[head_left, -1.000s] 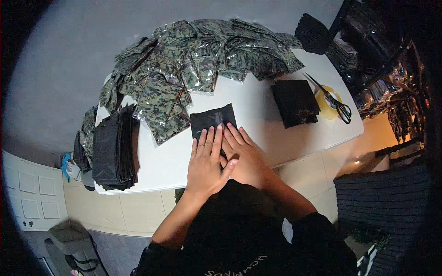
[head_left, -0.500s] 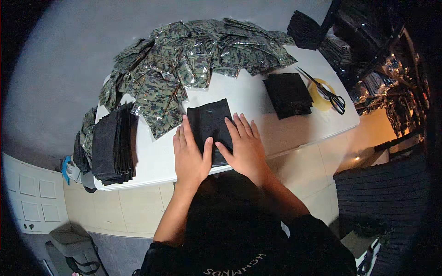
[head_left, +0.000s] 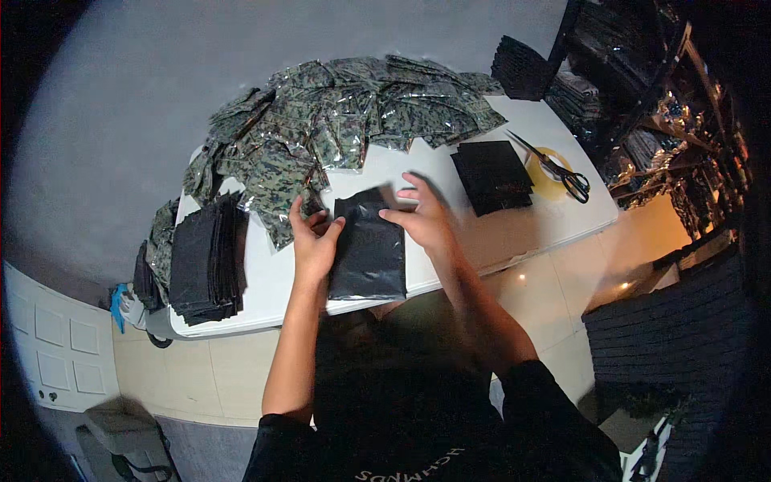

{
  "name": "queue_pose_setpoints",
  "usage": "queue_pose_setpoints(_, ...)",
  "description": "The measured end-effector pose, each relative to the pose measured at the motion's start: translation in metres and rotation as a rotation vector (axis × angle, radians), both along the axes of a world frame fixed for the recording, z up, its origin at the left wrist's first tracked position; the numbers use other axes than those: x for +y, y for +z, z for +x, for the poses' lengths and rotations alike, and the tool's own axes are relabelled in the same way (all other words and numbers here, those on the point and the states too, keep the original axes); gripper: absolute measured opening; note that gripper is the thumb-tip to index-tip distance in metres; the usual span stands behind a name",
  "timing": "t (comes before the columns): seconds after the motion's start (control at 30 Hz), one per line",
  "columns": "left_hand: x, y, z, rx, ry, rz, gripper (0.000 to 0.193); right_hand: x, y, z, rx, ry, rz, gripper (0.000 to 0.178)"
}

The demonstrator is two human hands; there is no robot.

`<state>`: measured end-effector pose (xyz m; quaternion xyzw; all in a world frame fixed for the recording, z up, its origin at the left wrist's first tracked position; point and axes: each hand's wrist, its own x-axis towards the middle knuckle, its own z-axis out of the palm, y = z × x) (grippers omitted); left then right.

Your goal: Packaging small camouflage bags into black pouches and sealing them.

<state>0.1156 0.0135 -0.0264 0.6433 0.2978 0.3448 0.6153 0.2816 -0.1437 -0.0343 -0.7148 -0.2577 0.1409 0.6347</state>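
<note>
Near the table's front edge lies a flat black cloth packet [head_left: 368, 261], its surface shiny like clear plastic. My left hand [head_left: 314, 247] is at its upper left edge, thumb and bent fingers closed at the rim while the index finger points away. At the upper right side is my right hand [head_left: 426, 218]; its thumb tip touches the packet and the other fingers are spread apart. Left of my hands stands a tall stack of folded black cloth [head_left: 205, 261]. A lower pile of black pieces [head_left: 491, 177] lies to the right.
Camouflage garments in clear bags [head_left: 345, 104] are heaped along the white table's [head_left: 450, 261] far side. Black scissors [head_left: 554, 167] rest on a roll of tape [head_left: 540, 185] at the right. Loaded shelves [head_left: 626, 104] stand beyond the right end, and a white door [head_left: 60, 329] is at far left.
My hands lay flat on the black packet before; they have lifted to its upper edges, the left one closing there. The packet now shows a shinier surface.
</note>
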Motion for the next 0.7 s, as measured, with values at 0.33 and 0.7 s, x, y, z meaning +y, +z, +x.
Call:
queue_pose_setpoints(0.33,0.04,-0.003,0.019,0.021,-0.107,0.057,0.099,0.006,0.044,0.024,0.1,0.341,0.176,0.053)
queue_pose_setpoints(0.7,0.04,0.117,0.022,-0.299,-0.238,0.074,0.072,-0.02,0.144,0.044,-0.451,0.27,0.176,0.033)
